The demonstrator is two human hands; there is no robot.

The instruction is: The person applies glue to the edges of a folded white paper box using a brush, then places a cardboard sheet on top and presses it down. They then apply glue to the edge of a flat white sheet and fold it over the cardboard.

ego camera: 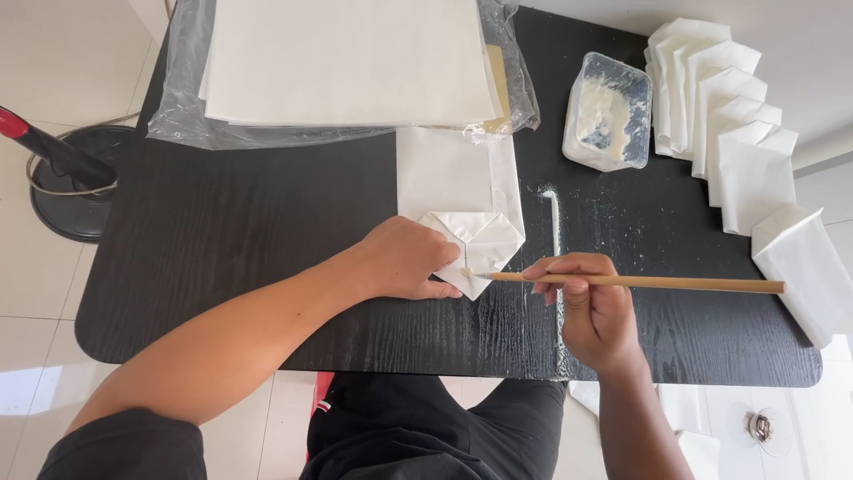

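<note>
A white paper bag [458,178] lies flat on the black table [222,240], its near end folded into a pointed flap [484,244]. My left hand [404,260] presses down on the left side of that flap. In my right hand [591,302] is a long wooden stick [657,283], held sideways, with its glue-coated tip touching the flap's centre seam.
A clear plastic tub of white paste [609,111] stands at the back right, beside a row of several finished folded white bags [737,133]. A stack of white paper sheets in clear plastic [346,62] lies at the back. Paste smears streak the table [555,222]. A fan base [71,178] stands on the floor at left.
</note>
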